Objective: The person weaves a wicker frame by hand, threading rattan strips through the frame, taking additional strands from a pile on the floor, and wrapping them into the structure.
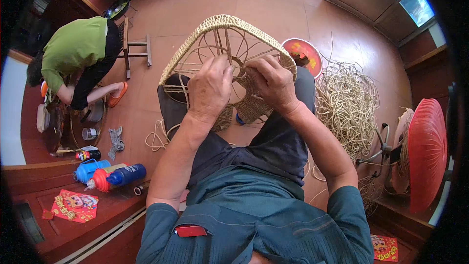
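Note:
On my lap rests a rounded frame with thin rods running inward and straw-coloured cord woven thickly along its rim. Both my hands are closed over its middle, close together. My left hand pinches a strand of cord that stretches up toward the far rim. My right hand has its fingers curled at the inner ring, apparently gripping cord there; its fingertips are partly hidden. Below the hands, a densely woven section hangs between my knees.
A big tangled heap of cord lies on the floor to the right, beside a red basin. A red fan stands farther right. At left, a person in green bends over; several bottles lie nearer me.

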### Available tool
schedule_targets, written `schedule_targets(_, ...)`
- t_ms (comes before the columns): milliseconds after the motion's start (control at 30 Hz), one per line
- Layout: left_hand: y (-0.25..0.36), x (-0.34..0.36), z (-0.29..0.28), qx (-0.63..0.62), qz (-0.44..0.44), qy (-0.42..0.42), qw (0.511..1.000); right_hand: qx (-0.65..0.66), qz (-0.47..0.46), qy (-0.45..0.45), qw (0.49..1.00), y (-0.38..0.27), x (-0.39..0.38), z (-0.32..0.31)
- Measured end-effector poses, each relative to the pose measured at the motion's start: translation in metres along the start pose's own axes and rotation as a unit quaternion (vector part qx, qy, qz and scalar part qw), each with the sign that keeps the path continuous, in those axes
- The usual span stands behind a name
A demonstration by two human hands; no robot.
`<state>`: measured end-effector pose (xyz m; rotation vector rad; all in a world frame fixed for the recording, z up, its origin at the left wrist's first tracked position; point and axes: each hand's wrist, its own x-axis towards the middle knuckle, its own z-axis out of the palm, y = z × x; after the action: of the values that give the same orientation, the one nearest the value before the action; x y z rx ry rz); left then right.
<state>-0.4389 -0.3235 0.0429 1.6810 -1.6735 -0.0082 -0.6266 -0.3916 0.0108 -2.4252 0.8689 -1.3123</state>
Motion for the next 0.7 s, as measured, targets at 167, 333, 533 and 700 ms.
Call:
schedule_targets(167,-0.003,0.017,0.008,0.007,0.022,0.065,0.998,-0.004,-0.016,-0.02,1.0,-0.007,-0.002,-0.002)
schedule_targets(333,-0.003,0.027,0.01,0.051,0.039,0.069,0.996,-0.031,-0.03,-0.029,0.999,-0.006,0.0,0.0)
schedule_targets(533,0.006,0.026,0.001,0.138,0.026,-0.006,0.99,-0.07,-0.022,-0.029,0.997,-0.014,0.007,0.005)
schedule_targets(700,0.002,0.027,-0.01,-0.033,-0.078,-0.085,0.993,-0.105,0.042,-0.053,0.992,-0.021,0.011,0.011)
